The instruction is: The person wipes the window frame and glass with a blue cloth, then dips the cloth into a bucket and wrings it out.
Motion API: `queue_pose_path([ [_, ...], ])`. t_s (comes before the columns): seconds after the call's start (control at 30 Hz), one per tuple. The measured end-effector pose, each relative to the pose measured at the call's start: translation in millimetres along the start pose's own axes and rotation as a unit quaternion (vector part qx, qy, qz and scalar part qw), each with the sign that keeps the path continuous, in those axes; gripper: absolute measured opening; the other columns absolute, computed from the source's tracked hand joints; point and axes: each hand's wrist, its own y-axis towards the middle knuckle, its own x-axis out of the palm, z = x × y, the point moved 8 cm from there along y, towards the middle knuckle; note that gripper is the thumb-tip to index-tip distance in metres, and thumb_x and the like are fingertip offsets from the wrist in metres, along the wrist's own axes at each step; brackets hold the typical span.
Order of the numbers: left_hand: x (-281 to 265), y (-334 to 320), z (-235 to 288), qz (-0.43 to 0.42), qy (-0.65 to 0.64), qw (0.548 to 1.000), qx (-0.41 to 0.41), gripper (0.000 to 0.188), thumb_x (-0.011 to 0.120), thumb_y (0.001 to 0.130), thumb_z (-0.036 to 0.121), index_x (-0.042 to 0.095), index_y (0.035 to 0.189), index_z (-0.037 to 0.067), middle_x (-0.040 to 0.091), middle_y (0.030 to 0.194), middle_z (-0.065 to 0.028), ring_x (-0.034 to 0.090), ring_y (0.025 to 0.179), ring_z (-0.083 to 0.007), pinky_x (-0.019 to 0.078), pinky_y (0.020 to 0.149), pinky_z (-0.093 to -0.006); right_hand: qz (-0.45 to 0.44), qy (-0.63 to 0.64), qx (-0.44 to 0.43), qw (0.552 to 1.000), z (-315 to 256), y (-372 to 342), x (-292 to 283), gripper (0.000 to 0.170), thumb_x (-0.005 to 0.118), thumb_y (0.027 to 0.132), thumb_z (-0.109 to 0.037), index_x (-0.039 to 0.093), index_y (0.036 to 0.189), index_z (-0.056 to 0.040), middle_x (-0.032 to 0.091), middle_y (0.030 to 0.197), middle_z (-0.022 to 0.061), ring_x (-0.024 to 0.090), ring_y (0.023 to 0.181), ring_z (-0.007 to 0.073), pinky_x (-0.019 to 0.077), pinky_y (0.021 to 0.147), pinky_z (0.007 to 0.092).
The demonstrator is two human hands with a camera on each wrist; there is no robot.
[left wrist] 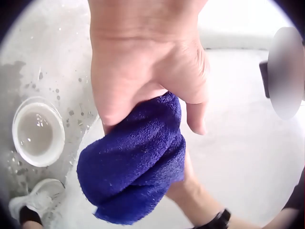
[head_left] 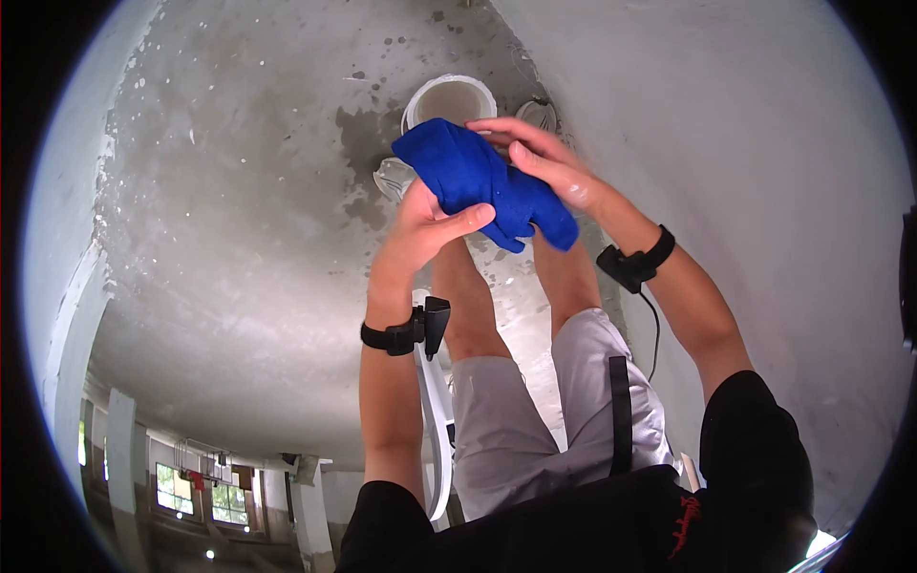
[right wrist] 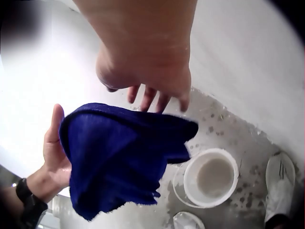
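A crumpled blue cloth [head_left: 463, 172] is held up in front of the legs. The left hand [head_left: 420, 229] supports it, thumb along its lower edge; in the left wrist view the cloth [left wrist: 133, 162] hangs from the left hand [left wrist: 147, 67], whose other fingers are mostly hidden. Beside the cloth's upper right side, the right hand [head_left: 554, 162] has its fingers extended. In the right wrist view, the right hand [right wrist: 147, 71] spreads its fingers just above the cloth [right wrist: 114, 152], not curled round it; whether they touch is unclear. The left hand [right wrist: 56, 152] shows at the cloth's far side.
A white bucket [head_left: 491, 97] with cloudy liquid stands on the wet-spotted grey floor [head_left: 248, 229], beyond the cloth. Light shoes [head_left: 390, 180] are beside it. A pale wall [head_left: 764, 191] rises at right. A white curved object [head_left: 437, 420] stands beside the left leg.
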Motion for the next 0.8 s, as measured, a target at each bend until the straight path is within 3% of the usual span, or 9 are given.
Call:
queue_pose_path([
  [0.17, 3.9, 10.7, 13.1, -0.086, -0.027, 0.996, 0.002, 0.056, 0.072, 0.087, 0.001, 0.047, 0.138, 0.0, 0.061, 0.125, -0.0054, 0.059, 0.116, -0.0161, 0.0471, 0.101, -0.0349, -0.123, 0.178, 0.051, 0.975, 30.0, 3.0, 30.3, 0.099, 0.058, 0.089, -0.068, 0.018, 0.158, -0.0088, 0.037, 0.152, 0.0133, 0.043, 0.137, 0.0249, 0.0366, 0.113, 0.0407],
  [0.33, -10.3, 23.2, 12.2, -0.058, 0.12, 0.988, -0.08, 0.043, 0.074, 0.088, 0.003, 0.056, 0.127, 0.001, 0.065, 0.113, -0.0035, 0.062, 0.105, -0.0123, 0.0502, 0.092, -0.0303, -0.216, 0.206, 0.161, 0.941, 47.2, -13.4, 39.2, 0.116, 0.07, 0.075, -0.074, 0.02, 0.157, -0.0074, 0.043, 0.148, 0.0133, 0.045, 0.136, 0.0234, 0.0427, 0.108, 0.0397],
  [0.4, -12.1, 30.1, 7.1, -0.05, 0.202, 0.974, -0.086, 0.039, 0.075, 0.088, 0.005, 0.059, 0.123, 0.001, 0.067, 0.109, -0.0029, 0.063, 0.1, -0.0109, 0.0512, 0.089, -0.0289, -0.186, 0.229, 0.228, 0.928, 49.7, -30.5, 43.2, 0.116, 0.074, 0.073, -0.071, 0.026, 0.154, -0.0049, 0.048, 0.144, 0.0132, 0.05, 0.132, 0.0223, 0.0448, 0.106, 0.0393],
  [0.43, -9.3, 35.3, 9.4, -0.025, 0.199, 0.979, -0.046, 0.033, 0.078, 0.086, 0.01, 0.062, 0.114, -0.001, 0.068, 0.101, -0.0023, 0.062, 0.093, -0.0102, 0.0514, 0.083, -0.0285, -0.137, 0.306, 0.195, 0.922, 47.7, -26.8, 47.1, 0.101, 0.082, 0.076, -0.054, 0.035, 0.149, -0.0025, 0.055, 0.137, 0.0132, 0.057, 0.123, 0.0216, 0.0499, 0.101, 0.0373],
  [0.47, -8.2, 37.4, 13.0, 0.0, 0.196, 0.981, -0.006, 0.03, 0.081, 0.085, 0.016, 0.066, 0.105, -0.002, 0.068, 0.093, -0.0017, 0.062, 0.085, -0.0094, 0.0515, 0.077, -0.0281, -0.137, 0.305, 0.195, 0.922, 46.5, -28.7, 49.2, 0.101, 0.082, 0.076, -0.054, 0.035, 0.149, -0.0025, 0.055, 0.137, 0.0132, 0.057, 0.123, 0.0216, 0.0499, 0.101, 0.0373],
  [0.57, -9.5, 37.6, 28.0, 0.056, 0.311, 0.948, 0.048, 0.027, 0.079, 0.087, 0.017, 0.068, 0.101, -0.002, 0.069, 0.09, -0.0017, 0.062, 0.082, -0.0096, 0.052, 0.075, -0.0279, -0.029, 0.214, 0.247, 0.945, 41.0, -27.2, 40.8, 0.069, 0.08, 0.081, -0.014, 0.046, 0.14, -0.0022, 0.064, 0.121, 0.0118, 0.065, 0.107, 0.0194, 0.0556, 0.089, 0.0329],
  [0.67, -21.7, 26.2, 32.5, 0.125, 0.176, 0.976, -0.022, 0.024, 0.078, 0.088, 0.018, 0.07, 0.095, -0.003, 0.069, 0.082, -0.0022, 0.062, 0.073, -0.0099, 0.0526, 0.069, -0.0297, -0.002, 0.175, 0.234, 0.957, 37.2, -31.6, 32.5, 0.069, 0.082, 0.08, -0.016, 0.047, 0.138, -0.0032, 0.064, 0.116, 0.01, 0.065, 0.103, 0.018, 0.0559, 0.086, 0.0323],
  [0.73, -30.6, 18.4, 27.7, 0.177, 0.204, 0.962, -0.028, 0.033, 0.082, 0.083, 0.029, 0.071, 0.09, -0.002, 0.069, 0.074, -0.0052, 0.061, 0.063, -0.0136, 0.0511, 0.062, -0.0312, -0.006, 0.121, 0.226, 0.967, 34.2, -29.4, 28.2, 0.074, 0.084, 0.077, -0.018, 0.047, 0.139, -0.0054, 0.063, 0.116, 0.0085, 0.063, 0.105, 0.0171, 0.0553, 0.085, 0.0321],
  [0.8, -30.4, 3.2, 31.6, 0.258, 0.516, 0.809, -0.112, 0.046, 0.087, 0.075, 0.041, 0.07, 0.082, -0.001, 0.066, 0.068, -0.0076, 0.058, 0.054, -0.0181, 0.0477, 0.056, -0.032, -0.011, 0.127, 0.245, 0.961, 50.5, -26.7, 29.7, 0.074, 0.084, 0.077, -0.017, 0.046, 0.139, -0.0048, 0.062, 0.115, 0.0087, 0.064, 0.103, 0.0176, 0.0559, 0.083, 0.0329],
])
